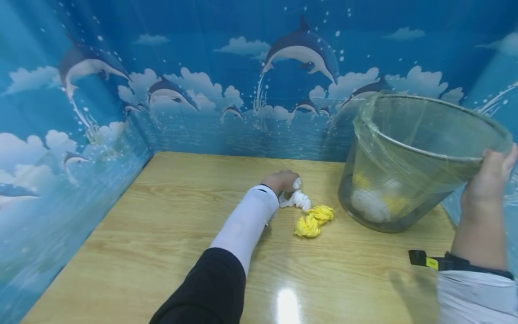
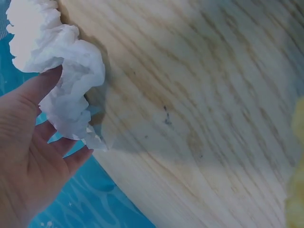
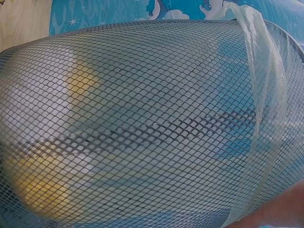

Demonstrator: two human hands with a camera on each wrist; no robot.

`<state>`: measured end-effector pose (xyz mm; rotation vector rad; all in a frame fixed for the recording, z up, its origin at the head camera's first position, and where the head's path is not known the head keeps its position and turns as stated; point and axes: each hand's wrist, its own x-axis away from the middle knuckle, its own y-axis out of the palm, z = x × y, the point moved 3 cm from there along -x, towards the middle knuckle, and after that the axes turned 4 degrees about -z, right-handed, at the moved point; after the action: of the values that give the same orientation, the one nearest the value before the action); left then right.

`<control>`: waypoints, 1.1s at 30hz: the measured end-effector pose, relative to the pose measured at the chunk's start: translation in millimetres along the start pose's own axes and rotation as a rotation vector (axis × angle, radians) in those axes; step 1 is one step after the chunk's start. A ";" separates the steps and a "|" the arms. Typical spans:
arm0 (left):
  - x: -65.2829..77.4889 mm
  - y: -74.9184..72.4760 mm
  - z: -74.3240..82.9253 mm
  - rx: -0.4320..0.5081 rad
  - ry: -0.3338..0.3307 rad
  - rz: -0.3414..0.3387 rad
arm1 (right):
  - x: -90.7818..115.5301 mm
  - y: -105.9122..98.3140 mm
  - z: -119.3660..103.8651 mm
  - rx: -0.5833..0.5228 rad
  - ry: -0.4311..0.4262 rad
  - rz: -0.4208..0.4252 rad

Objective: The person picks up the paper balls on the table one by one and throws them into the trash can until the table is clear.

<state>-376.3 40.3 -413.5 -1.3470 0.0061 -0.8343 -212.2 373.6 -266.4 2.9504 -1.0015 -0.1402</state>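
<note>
My left hand [image 1: 282, 181] reaches down to the wooden table and grips crumpled white paper [image 2: 71, 85]; in the left wrist view the thumb lies on one side of it and the fingers on the other. Just nearer than that hand lie two crumpled yellow paper balls [image 1: 313, 221], touching each other. With my right hand [image 1: 483, 184] I hold the rim of a wire mesh wastebasket [image 1: 398, 180], which stands tilted toward the right. A thin pale green bag [image 1: 429, 119] lines the basket and folds over its rim. White and yellow crumpled pieces show through the mesh.
The wood-grain table [image 1: 170, 216] reaches back to a blue curtain [image 1: 226, 49] printed with dolphins, which also hangs along both sides. The basket takes up the table's back right corner. A black strap [image 1: 465, 264] circles the right wrist.
</note>
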 end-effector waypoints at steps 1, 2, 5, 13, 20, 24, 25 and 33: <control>-0.7 1.0 0.3 -0.007 -0.001 -0.006 | 0.5 0.2 0.2 0.004 0.003 -0.003; -1.5 2.0 0.5 -0.020 -0.003 -0.010 | 1.0 0.3 0.2 0.012 0.015 -0.003; -3.5 3.8 0.3 -0.055 -0.015 -0.025 | 2.0 0.8 1.0 0.027 0.033 -0.004; 1.7 1.1 0.3 -0.105 -0.016 -0.004 | 1.8 0.4 1.0 0.024 0.017 -0.006; 6.2 0.1 0.5 -0.073 -0.013 -0.006 | 0.8 -0.4 1.5 0.019 0.028 -0.010; 4.7 -0.1 -0.3 -0.057 -0.018 -0.004 | -0.2 -1.3 2.2 0.002 0.019 -0.013; 4.0 -0.3 -0.4 -0.056 -0.022 -0.004 | -0.6 -1.4 2.2 -0.007 0.011 -0.015; 3.2 -1.7 -0.1 -0.052 -0.006 -0.007 | -2.8 -2.5 2.5 0.019 0.007 -0.014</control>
<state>-374.9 38.6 -410.7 -1.3995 0.0182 -0.8410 -213.1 377.3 -268.8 2.9738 -0.9872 -0.1213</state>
